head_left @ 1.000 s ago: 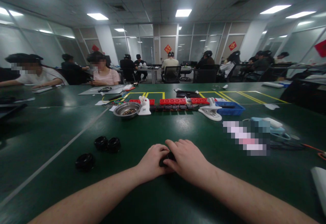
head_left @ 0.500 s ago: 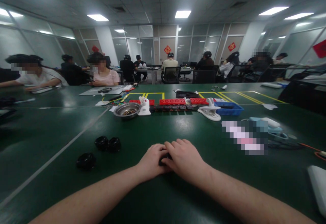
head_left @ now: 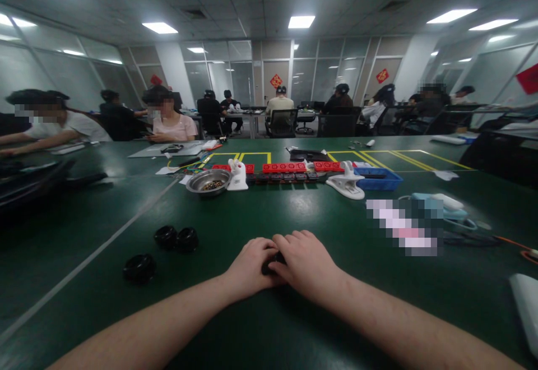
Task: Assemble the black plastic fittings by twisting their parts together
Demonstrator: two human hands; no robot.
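Observation:
Close together over the green table, both my hands are wrapped round one small black object. Only a dark sliver of it shows between the fingers, so its kind is hidden. My left hand closes on its left side. From above and the right, my right hand covers the rest with curled fingers. To the left lie three glossy black round pieces: a pair touching, one black piece beside another black piece, and a separate black piece nearer me.
Beyond my hands stand a metal bowl of small brass-coloured parts, a white stand, red block strips, a white clamp and a blue tray. Cables lie right. A dark object is at far left.
A large dark object has come in across the table at far left, near the seated people. My hands keep almost the same place and grip.

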